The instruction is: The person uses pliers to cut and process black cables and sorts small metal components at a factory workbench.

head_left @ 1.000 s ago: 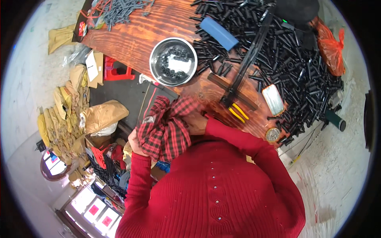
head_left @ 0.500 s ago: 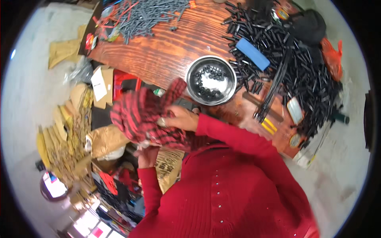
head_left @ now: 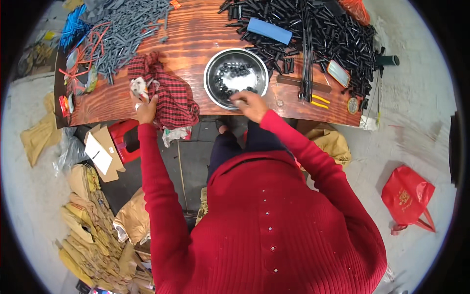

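Observation:
A red-and-black checked garment (head_left: 171,93) lies at the table's front left, its lower end drooping over the edge with some white cloth showing. My left hand (head_left: 146,110) is at its left side, fingers closed around a white, patterned bit of the cloth. Right of the garment stands a round metal bowl (head_left: 209,83) with small black pieces (head_left: 235,69) scattered inside. Over the bowl's near right rim, my right hand (head_left: 252,105) reaches in with its fingertips pressed together. What they hold, if anything, is hidden.
Grey rods (head_left: 122,39) are piled at the back left, black tubular parts (head_left: 338,39) at the back right. A blue block (head_left: 269,31), yellow-handled pliers (head_left: 319,101) and a rectangular clear-topped case (head_left: 339,73) lie near them. Below the left edge are a cardboard box (head_left: 115,169) and a red stool (head_left: 125,142).
The checked garment has gone from above my lap onto the table's front left. My right hand has left it and moved to the bowl; my left hand has moved forward with the garment.

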### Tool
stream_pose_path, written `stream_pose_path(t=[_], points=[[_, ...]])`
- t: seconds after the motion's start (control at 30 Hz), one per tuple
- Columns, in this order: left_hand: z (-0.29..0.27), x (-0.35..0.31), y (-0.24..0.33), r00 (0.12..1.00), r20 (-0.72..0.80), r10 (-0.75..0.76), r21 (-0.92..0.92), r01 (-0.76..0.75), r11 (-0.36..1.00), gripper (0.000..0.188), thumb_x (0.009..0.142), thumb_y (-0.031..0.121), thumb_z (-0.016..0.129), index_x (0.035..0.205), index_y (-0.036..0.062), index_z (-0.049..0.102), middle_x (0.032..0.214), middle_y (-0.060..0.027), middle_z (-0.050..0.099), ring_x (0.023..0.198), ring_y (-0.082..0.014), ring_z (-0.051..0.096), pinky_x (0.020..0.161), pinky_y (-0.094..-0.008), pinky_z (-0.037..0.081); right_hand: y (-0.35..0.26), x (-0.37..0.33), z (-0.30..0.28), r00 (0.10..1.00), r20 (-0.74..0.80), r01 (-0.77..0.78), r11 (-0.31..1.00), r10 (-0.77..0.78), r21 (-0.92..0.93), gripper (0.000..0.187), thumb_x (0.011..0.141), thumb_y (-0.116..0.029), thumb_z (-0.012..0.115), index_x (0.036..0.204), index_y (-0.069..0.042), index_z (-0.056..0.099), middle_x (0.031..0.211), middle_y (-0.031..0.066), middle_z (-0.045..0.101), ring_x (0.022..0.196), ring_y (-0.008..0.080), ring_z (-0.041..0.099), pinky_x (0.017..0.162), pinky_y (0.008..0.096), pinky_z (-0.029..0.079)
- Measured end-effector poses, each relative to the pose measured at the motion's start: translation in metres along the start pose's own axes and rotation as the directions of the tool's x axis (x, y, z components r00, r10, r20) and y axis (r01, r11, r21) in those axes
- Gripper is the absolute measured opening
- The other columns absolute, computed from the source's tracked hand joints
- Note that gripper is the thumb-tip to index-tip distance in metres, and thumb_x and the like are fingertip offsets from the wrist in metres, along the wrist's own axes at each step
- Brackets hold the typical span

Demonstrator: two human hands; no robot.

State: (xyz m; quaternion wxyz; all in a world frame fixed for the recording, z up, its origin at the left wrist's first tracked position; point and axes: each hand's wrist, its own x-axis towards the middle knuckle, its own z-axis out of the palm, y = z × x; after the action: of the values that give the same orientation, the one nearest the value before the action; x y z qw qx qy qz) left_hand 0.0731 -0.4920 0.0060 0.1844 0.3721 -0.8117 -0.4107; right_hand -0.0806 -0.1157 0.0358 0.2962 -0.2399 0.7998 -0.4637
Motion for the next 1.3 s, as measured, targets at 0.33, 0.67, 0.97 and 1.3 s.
stream_pose_path(t=[0.33, 0.67, 0.97, 1.3], points=[[0.048, -0.076, 0.079, 0.931, -0.148, 0.333, 0.595, -0.184, 0.782, 0.072, 0.079, 0.013, 0.072, 0.143, 0.0019, 0.039, 0.143, -0.034, 0.035, 0.131, -0.0459, 0.038, 0.109, -0.0494, 0.032, 0.063, -0.01, -0.098, 0.93, -0.334, -0.224, 0.957, 0.154, -0.182, 0.035, 0.09, -0.034, 0.061, 0.108, -0.003, 0.06, 0.098, 0.017, 0.068, 0.091, 0.0365, 0.066, 0.079, 0.0437, 0.051], [0.168, -0.146, 0.104, 0.845, 0.368, -0.389, -0.494, 0.532, 0.688, 0.045, 0.094, 0.023, 0.063, 0.13, -0.0004, 0.048, 0.114, -0.0129, 0.064, 0.096, -0.0223, 0.067, 0.075, -0.0358, 0.058, 0.073, 0.037, -0.078, 0.922, 0.133, -0.379, 0.918, 0.364, 0.115, 0.027, 0.091, -0.019, 0.055, 0.101, 0.006, 0.059, 0.077, 0.0121, 0.067, 0.055, 0.0164, 0.063, 0.05, 0.0318, 0.051], [0.15, -0.136, 0.123, 0.748, 0.524, -0.407, -0.525, 0.66, 0.537, 0.048, 0.087, 0.004, 0.06, 0.132, 0.0073, 0.043, 0.113, -0.0119, 0.062, 0.089, -0.0237, 0.068, 0.063, -0.0349, 0.061, 0.056, 0.02, -0.064, 0.938, 0.142, -0.345, 0.902, 0.318, 0.258, 0.028, 0.09, -0.016, 0.059, 0.108, 0.005, 0.061, 0.077, 0.01, 0.067, 0.052, 0.0128, 0.06, 0.046, 0.0284, 0.047], [0.163, -0.111, 0.065, 0.856, 0.437, -0.275, -0.581, 0.502, 0.641, 0.053, 0.089, -0.004, 0.058, 0.138, 0.0097, 0.044, 0.12, -0.0076, 0.062, 0.101, -0.0195, 0.063, 0.079, -0.0348, 0.057, 0.028, 0.01, -0.056, 0.944, -0.307, -0.005, 0.928, -0.118, -0.373, 0.026, 0.083, -0.01, 0.063, 0.109, -0.009, 0.062, 0.1, 0.0155, 0.065, 0.093, 0.0393, 0.062, 0.08, 0.046, 0.05]])
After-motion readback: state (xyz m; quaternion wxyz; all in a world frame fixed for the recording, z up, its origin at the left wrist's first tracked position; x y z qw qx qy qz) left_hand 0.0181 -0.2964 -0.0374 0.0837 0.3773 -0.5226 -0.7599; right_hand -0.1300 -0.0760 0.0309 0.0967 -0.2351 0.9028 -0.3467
